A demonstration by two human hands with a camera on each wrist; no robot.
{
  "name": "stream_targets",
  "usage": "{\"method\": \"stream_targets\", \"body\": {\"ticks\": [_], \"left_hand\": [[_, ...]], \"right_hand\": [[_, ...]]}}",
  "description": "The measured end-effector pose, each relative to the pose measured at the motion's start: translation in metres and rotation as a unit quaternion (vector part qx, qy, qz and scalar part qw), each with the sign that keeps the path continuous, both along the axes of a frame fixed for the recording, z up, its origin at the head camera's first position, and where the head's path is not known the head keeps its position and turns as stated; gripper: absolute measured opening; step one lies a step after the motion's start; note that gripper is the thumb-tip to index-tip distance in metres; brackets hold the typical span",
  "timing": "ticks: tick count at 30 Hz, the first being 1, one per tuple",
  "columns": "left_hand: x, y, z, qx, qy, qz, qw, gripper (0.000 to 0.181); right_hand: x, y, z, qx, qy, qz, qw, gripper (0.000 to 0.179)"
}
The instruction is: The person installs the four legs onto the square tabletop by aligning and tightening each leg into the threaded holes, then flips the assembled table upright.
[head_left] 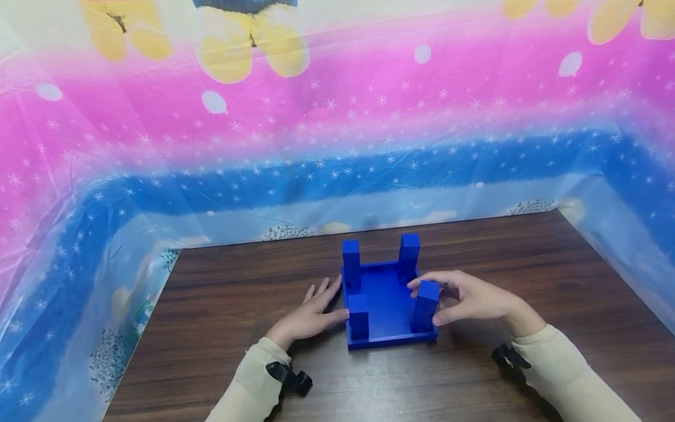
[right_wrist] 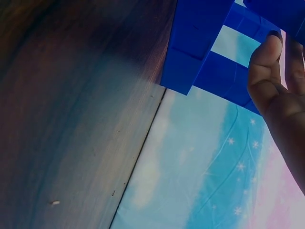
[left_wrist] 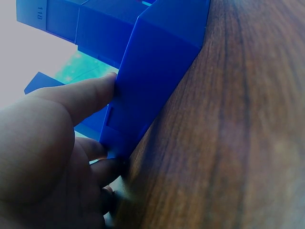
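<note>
A blue square tray-like base [head_left: 385, 305] with a low rim lies on the table, and a square blue post rises at each corner. My left hand [head_left: 311, 316] rests along its left side with fingers extended. In the left wrist view, the thumb touches the base's outer wall [left_wrist: 152, 67]. At the front right corner, my right hand [head_left: 477, 298] holds the blue post [head_left: 426, 306] between thumb and fingers. The post leans slightly to the right. Beside the left thumb stands the front left post [head_left: 359, 316]. Part of the right fingers is hidden behind the post.
The dark wood-grain table [head_left: 237, 287] extends around the base. A printed cloth [head_left: 337, 146] in pink and blue hangs behind the table and along both sides. Black straps with small devices [head_left: 295, 378] sit on both sleeves.
</note>
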State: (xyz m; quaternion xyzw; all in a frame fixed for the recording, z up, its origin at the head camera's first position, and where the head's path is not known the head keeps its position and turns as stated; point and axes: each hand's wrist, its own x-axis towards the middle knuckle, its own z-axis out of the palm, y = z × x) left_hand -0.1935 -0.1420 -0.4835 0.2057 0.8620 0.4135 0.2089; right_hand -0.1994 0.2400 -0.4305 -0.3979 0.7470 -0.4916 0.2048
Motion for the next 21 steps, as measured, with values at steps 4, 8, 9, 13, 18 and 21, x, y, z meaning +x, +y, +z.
{"method": "stream_targets", "body": {"ticks": [4, 8, 9, 13, 18, 21], "left_hand": [[0.0011, -0.0008, -0.0003, 0.007, 0.004, -0.003, 1.0000, 0.089], [0.0019, -0.0012, -0.0003, 0.013, 0.008, -0.003, 0.9999, 0.093], [0.0019, -0.0011, -0.0003, 0.011, 0.007, -0.001, 0.9999, 0.094], [0.0013, -0.0007, -0.0010, 0.000, 0.005, 0.003, 1.0000, 0.098], [0.0000, -0.0009, -0.0032, -0.004, 0.005, 0.003, 1.0000, 0.102], [0.0000, -0.0009, -0.0029, -0.004, 0.003, 0.004, 1.0000, 0.101]], "right_hand": [[0.0009, -0.0007, 0.0000, -0.002, -0.012, -0.003, 0.9999, 0.058], [0.0019, -0.0009, 0.0008, 0.000, -0.025, -0.012, 0.9996, 0.057], [0.0022, -0.0010, 0.0010, 0.004, -0.026, -0.015, 0.9995, 0.057], [0.0035, -0.0017, 0.0017, 0.018, -0.031, -0.023, 0.9991, 0.056], [0.0049, -0.0038, 0.0015, 0.032, -0.012, -0.036, 0.9988, 0.053], [0.0062, -0.0058, 0.0016, 0.043, 0.008, -0.049, 0.9978, 0.051]]}}
